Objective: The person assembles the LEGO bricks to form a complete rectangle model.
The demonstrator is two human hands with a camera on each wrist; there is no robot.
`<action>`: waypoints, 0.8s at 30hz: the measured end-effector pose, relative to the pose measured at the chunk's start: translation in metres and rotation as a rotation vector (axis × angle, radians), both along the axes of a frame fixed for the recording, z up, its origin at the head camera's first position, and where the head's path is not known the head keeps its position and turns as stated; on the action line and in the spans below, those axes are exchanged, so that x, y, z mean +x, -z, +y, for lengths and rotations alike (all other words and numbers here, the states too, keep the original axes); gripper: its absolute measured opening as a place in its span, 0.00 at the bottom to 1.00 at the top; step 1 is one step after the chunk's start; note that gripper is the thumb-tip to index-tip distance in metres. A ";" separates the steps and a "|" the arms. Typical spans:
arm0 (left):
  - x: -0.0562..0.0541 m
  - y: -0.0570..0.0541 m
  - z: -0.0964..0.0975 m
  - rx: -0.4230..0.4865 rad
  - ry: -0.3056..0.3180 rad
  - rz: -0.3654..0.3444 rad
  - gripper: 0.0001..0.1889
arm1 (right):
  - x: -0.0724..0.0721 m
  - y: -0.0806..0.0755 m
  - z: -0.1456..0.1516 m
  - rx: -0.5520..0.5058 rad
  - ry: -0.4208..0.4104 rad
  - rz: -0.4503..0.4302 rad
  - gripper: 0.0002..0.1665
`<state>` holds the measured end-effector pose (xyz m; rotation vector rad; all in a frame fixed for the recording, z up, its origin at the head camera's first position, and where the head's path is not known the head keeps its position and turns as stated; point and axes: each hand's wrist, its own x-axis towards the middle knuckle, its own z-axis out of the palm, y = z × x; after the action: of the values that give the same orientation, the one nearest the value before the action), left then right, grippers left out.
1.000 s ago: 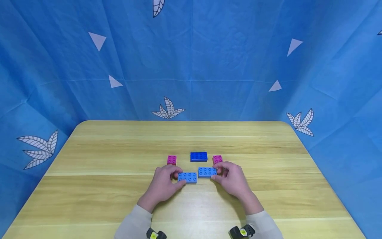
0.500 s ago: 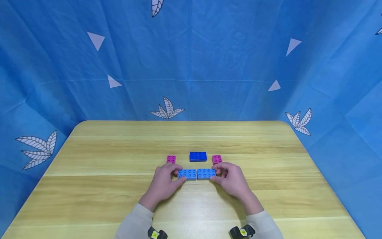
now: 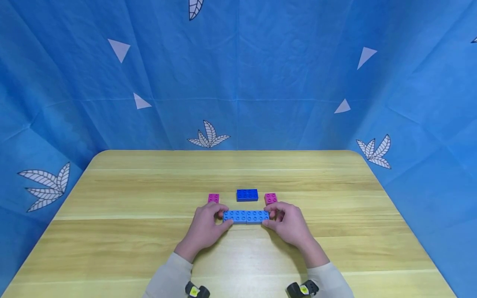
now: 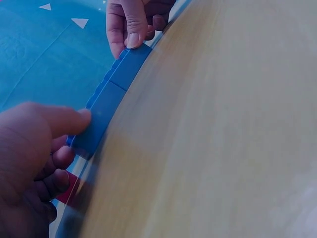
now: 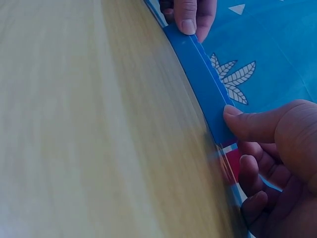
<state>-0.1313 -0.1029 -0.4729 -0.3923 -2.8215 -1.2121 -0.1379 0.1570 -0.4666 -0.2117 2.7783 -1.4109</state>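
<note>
Two light blue toy building bricks lie end to end on the wooden table, their short ends meeting in one straight row. My left hand (image 3: pixel 206 225) pinches the outer end of the left light blue brick (image 3: pixel 235 216) between thumb and fingers. On the other side, my right hand (image 3: pixel 288 222) pinches the right light blue brick (image 3: pixel 256 216) the same way. In the left wrist view a thin seam divides the left brick (image 4: pixel 101 111) from the right brick (image 4: pixel 130 68). The right wrist view shows both thumbs on the near long side of the row.
Behind the row lies a dark blue brick (image 3: pixel 247 195). A small magenta brick (image 3: pixel 213 198) sits beyond my left hand, another magenta brick (image 3: pixel 271 198) beyond my right. The wooden table (image 3: pixel 238 256) ends at a blue curtain (image 3: pixel 238 74) at the back.
The left light blue brick has moved slightly away from me, level with the right one. The gap between the two has closed, and both hands have kept their hold.
</note>
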 end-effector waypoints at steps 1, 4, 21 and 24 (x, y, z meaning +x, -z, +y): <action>0.000 0.000 0.000 0.001 0.001 -0.001 0.17 | 0.000 0.000 0.000 0.000 0.001 0.000 0.17; 0.000 -0.001 0.000 -0.002 0.005 0.002 0.17 | 0.000 0.000 0.000 -0.001 0.000 0.003 0.17; 0.000 0.000 -0.002 0.006 0.012 0.009 0.16 | -0.001 -0.002 0.002 -0.007 -0.040 0.006 0.20; 0.000 0.000 -0.002 0.009 0.013 0.011 0.16 | -0.002 -0.004 0.003 -0.007 -0.065 0.013 0.22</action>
<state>-0.1308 -0.1044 -0.4724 -0.4162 -2.8073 -1.2207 -0.1395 0.1600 -0.4629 -0.3091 2.7502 -1.4104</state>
